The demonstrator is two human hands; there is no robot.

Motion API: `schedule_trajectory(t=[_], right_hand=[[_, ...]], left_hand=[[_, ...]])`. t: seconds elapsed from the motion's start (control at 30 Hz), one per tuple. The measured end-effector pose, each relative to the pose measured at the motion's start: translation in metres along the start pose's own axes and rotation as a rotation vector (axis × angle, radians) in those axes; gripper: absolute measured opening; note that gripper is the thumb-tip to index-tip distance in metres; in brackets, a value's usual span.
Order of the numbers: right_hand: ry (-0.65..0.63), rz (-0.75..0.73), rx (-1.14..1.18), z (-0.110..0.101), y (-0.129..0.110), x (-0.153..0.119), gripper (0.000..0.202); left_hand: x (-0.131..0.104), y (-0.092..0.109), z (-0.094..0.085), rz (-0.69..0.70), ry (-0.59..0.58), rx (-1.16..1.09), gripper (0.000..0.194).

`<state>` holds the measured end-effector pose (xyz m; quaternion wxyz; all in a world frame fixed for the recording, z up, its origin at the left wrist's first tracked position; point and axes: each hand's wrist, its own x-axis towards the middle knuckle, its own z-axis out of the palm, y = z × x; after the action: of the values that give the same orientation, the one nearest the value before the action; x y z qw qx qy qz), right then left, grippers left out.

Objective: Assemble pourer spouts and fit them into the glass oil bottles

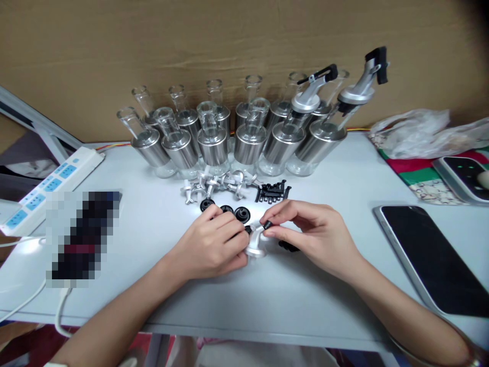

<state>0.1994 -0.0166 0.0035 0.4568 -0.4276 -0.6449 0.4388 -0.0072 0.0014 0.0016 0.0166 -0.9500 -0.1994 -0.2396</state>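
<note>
My left hand grips a silver pourer spout from the left side, just above the table. Between thumb and forefinger, my right hand pinches a small black piece against the spout's upper end. Its exact seating there cannot be made out. Round black ribbed stoppers lie just beyond my left fingers, partly covered by them. More small black parts sit under my right hand. Behind the hands are a pile of loose silver spouts and a heap of black levers.
Two rows of glass bottles with steel sleeves stand at the back; two front-right ones carry assembled pourers. On the left are a power strip and a pixelated device. A phone, plastic bag and white device lie right.
</note>
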Motion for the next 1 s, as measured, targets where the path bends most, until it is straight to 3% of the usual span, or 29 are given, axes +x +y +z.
schedule_trajectory(t=[0.17, 0.3, 0.47, 0.77, 1.0], right_hand=[[0.033, -0.13, -0.13, -0.0016, 0.0024, -0.0032, 0.014], [0.037, -0.13, -0.113, -0.0022, 0.0009, -0.0024, 0.013], [0.014, -0.135, -0.156, -0.0029, 0.0012, -0.0008, 0.012], [-0.04, -0.371, -0.408, -0.006, 0.0029, -0.0038, 0.012], [-0.07, -0.416, -0.471, -0.0052, -0.0018, -0.0026, 0.015]], left_hand=[[-0.0004, 0.0006, -0.0004, 0.001, -0.005, 0.011, 0.02], [-0.0005, -0.0001, -0.0025, 0.009, 0.004, 0.02, 0.021], [0.0009, -0.001, -0.0037, 0.008, 0.0, 0.031, 0.021], [-0.0012, -0.0028, -0.0037, 0.008, -0.052, 0.037, 0.021], [0.0004, -0.0021, -0.0032, 0.007, -0.06, 0.052, 0.024]])
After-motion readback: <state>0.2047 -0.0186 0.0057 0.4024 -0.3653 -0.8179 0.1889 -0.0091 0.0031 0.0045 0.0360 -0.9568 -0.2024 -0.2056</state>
